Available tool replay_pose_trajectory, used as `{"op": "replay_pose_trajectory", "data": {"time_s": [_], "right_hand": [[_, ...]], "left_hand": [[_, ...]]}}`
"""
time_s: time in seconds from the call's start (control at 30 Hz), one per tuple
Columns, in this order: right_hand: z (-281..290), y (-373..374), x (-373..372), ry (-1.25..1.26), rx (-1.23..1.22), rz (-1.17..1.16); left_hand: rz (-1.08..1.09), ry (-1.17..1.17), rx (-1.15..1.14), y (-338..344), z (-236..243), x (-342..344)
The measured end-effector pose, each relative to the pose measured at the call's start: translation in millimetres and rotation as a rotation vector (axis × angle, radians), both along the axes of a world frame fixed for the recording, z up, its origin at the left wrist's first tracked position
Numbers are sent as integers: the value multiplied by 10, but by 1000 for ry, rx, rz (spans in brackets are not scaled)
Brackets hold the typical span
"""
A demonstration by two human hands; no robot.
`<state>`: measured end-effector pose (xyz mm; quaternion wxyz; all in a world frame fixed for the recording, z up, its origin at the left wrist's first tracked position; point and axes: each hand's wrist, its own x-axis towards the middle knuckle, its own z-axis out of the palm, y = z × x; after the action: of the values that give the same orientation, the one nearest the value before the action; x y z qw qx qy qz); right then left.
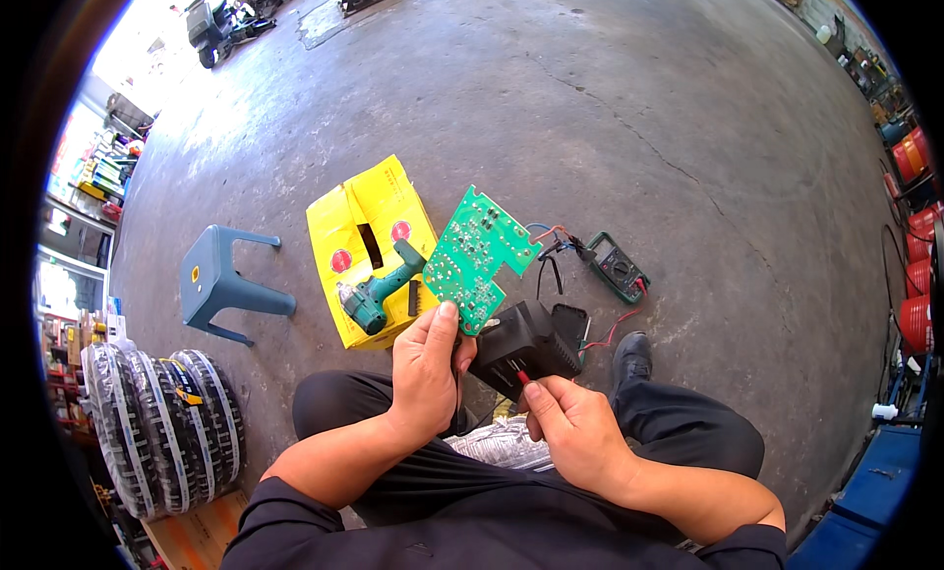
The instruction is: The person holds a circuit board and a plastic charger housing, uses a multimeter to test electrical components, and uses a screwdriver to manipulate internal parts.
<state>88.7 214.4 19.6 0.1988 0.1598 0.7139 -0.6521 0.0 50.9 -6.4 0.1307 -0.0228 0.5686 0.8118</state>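
Centrally, head view: one green circuit board, solder side up, raised above the floor. Lower corner pinched in the left hand, thumb laid flat on the solder face, fingers curled behind and partly hidden; hand closed to the board's thickness. Board upper end beyond the left hand, leaning right; whole board forward and left of the right hand, well apart from it.

In the right hand: one red probe, pinched between thumb and forefinger, remaining fingers folded in. Tip directed at the slotted face of a black housing, just beyond; contact not possible to tell. Housing just right of the board's lower corner.

On the floor, right of the board: one multimeter, dark green and black, red lead attached. Between housing and meter: one black tray-like cover.

Left of the board: one yellow box with a slotted top, right edge partly behind the board. Upon it, along the near edge: one green drill, handle toward the right corner; beside the handle, one small black strip.

Toward the floor's left edge: one blue-grey stool; nearer, wrapped tyres.
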Motion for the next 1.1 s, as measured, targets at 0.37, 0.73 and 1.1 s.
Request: {"op": "replay_pose_trajectory", "data": {"time_s": [0.37, 0.73, 1.1], "right_hand": [[-8, -36, 52, 23, -94, -30], [-162, -345, -1, 154, -124, 49], [10, -410, -132, 157, -3, 70]], "left_hand": [[-4, -41, 19, -10, 53, 9], [-76, -104, 24, -29, 100, 28], [-93, -128, 139, -88, 79, 56]]}}
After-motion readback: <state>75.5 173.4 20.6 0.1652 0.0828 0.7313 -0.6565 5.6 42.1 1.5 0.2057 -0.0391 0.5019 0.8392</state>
